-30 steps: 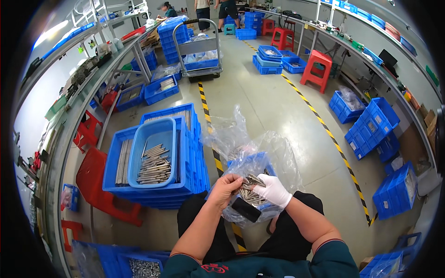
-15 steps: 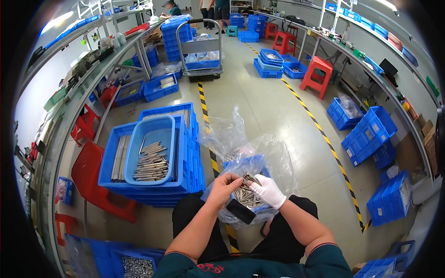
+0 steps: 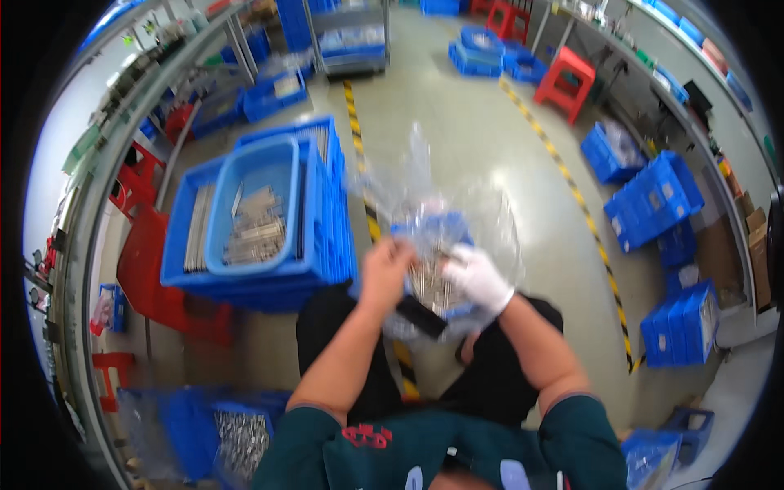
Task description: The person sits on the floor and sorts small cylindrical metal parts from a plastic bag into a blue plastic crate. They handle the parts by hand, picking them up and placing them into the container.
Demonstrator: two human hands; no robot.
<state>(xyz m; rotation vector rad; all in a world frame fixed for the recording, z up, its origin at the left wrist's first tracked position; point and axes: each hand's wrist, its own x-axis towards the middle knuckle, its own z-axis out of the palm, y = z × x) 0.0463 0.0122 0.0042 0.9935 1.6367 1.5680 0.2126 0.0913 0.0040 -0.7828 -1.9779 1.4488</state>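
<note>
A plastic-lined blue bin (image 3: 445, 224) sits in front of my knees, with slim metal pins (image 3: 433, 287) heaped inside its clear bag (image 3: 496, 214). Over the pins' left side my bare left hand (image 3: 385, 273) has its fingers bent together; blur hides what they hold. My right hand (image 3: 478, 279), in a white glove, has its fingers closed around a few metal pins at the heap's right side, though their tips are smeared. A black, flat, phone-like object (image 3: 420, 316) lies at the bin's near edge, below my left hand.
To the left, a light-blue tray (image 3: 214, 237) of similar pins rests on stacked blue crates (image 3: 333, 237). A red stool (image 3: 151, 265) stands beside them. More blue crates (image 3: 653, 200) line the right side under a bench. Striped tape (image 3: 572, 192) marks the floor.
The view has tipped downward, so the scene sits higher. My hands have come lower over the heap and slightly apart; the pin bundle held up between them before no longer shows clearly.
</note>
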